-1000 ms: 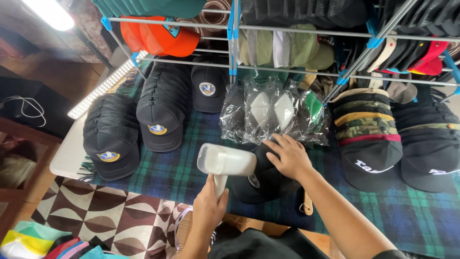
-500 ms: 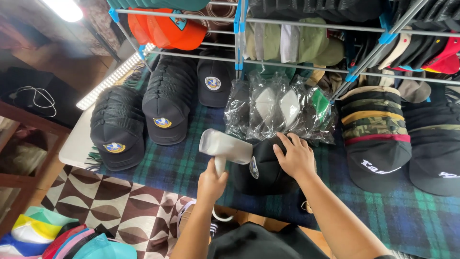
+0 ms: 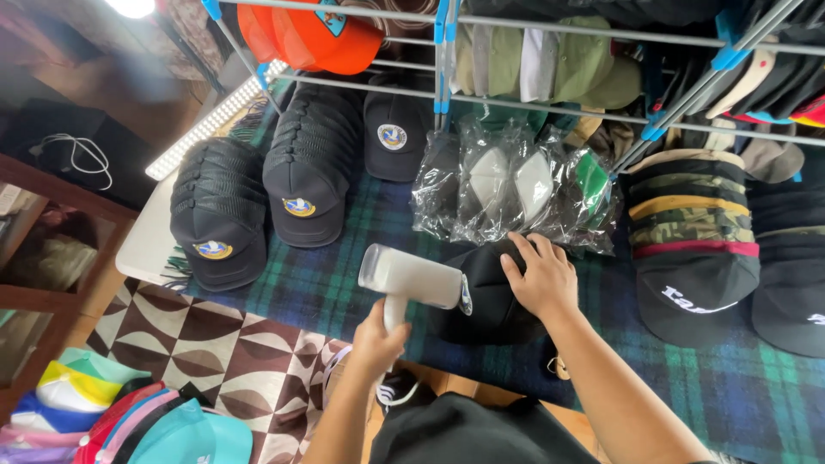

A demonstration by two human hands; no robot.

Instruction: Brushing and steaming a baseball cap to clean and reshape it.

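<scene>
Right then: left hand [image 3: 378, 337] was clenched round the handle of a white handheld steamer [image 3: 412, 279], head pointing right, w/ its nozzle end touching the black cap [image 3: 481, 305]. Right hand [image 3: 540, 279] lay flat on top of that cap, fingers spread, pressing it down, not gripping. Cap sat on the plaid cloth [image 3: 344, 283] near the table's front edge, just below a bunch of bagged caps [image 3: 516, 185] in clear plastic.

Left of the steamer, 2 stacks of dark caps [image 3: 258, 202] w/ round badges stood side by side on the cloth; a 3rd badge cap [image 3: 394, 133] sat behind them. Right side: a stack of camo & striped caps [image 3: 694, 241], well apart from the hands. Above, a metal rack [image 3: 550, 26] held orange caps [image 3: 314, 34] and olive ones. A light bar [image 3: 210, 120] ran along the table's left edge. Colourful caps [image 3: 129, 421] lay bottom left on the patterned floor [image 3: 223, 352].
</scene>
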